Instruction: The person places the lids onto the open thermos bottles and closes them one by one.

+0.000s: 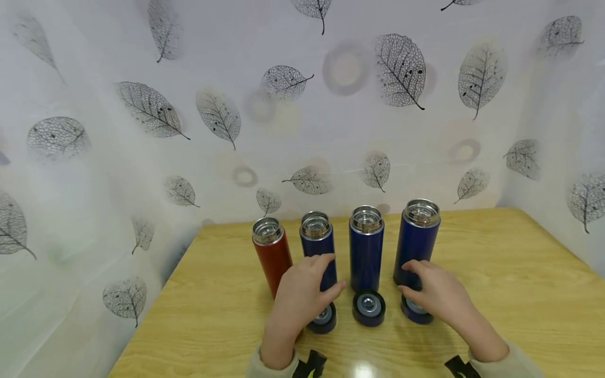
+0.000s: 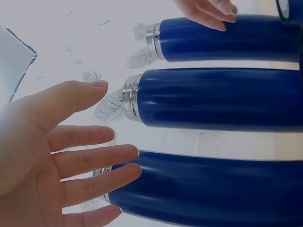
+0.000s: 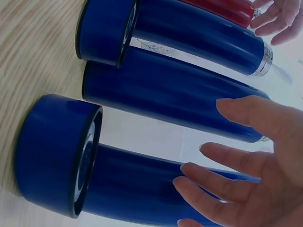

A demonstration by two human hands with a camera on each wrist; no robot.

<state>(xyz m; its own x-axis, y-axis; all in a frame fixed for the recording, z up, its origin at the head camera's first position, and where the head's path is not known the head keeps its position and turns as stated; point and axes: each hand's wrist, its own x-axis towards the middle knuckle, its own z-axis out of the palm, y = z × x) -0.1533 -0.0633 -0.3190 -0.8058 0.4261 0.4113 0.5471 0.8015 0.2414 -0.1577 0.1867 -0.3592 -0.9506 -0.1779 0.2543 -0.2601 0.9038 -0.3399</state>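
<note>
A red thermos flask and three dark blue ones stand uncapped in a row, steel mouths up. My left hand hovers before the red flask and the left blue flask, covering part of both. Its fingers are spread and hold nothing in the left wrist view. A lid lies inside up beside its thumb. In front of the middle blue flask lies another lid. My right hand, fingers loosely bent around nothing, is near the right blue flask, partly hiding its lid.
The flasks stand on a yellow wood-grain table. Right behind it hangs a pale curtain printed with leaves, which also runs down both sides. Dark straps show at the cuffs.
</note>
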